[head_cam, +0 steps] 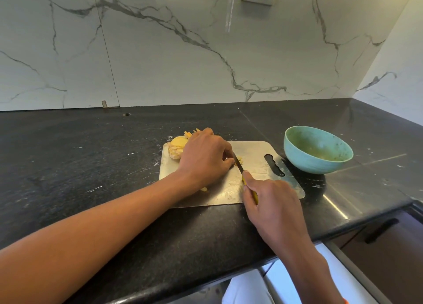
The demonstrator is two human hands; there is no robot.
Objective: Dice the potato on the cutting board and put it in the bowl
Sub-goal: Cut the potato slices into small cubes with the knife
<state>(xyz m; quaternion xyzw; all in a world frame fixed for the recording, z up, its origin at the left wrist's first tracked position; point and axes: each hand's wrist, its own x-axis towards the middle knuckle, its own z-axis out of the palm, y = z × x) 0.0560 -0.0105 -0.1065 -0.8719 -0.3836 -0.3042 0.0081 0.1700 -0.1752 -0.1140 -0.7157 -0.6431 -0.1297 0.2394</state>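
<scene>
**Midway on the board: potato partly cut, dicing under way**

Nearest the camera, the right hand [272,203] closes around the yellow handle of a knife [243,175], forefinger laid along the top. Just ahead of that hand the dark blade runs forward and to the left across the cutting board [256,150], its tip meeting the fingertips of the left hand [206,159].

That left hand sits just beyond and to the left of the right one, palm down, fingers curled to pin a bundle of potato against the board. Most of what it holds is hidden beneath it; only a few pale yellow pieces [239,159] show right beside the blade, on the side away from the fingers. One small bit [203,189] peeks out below the wrist.

Past the left hand's knuckles, on the far left corner of the board, lies a stack of potato slices [176,147], still round and uncut into strips. Just behind the fingers, thin yellow sticks [191,133] jut over the board's far edge.

Off to the right of the right hand, beyond the board's handle slot, stands the blue bowl [318,164], touching or nearly touching the board's corner. Its inside looks smeared, and I cannot make out any potato cubes in it.

By my reading, the slicing is done and some slices are already strips, but cross-cutting into dice has barely begun. The round stack, the far sticks and the whole transfer to the bowl remain.
</scene>
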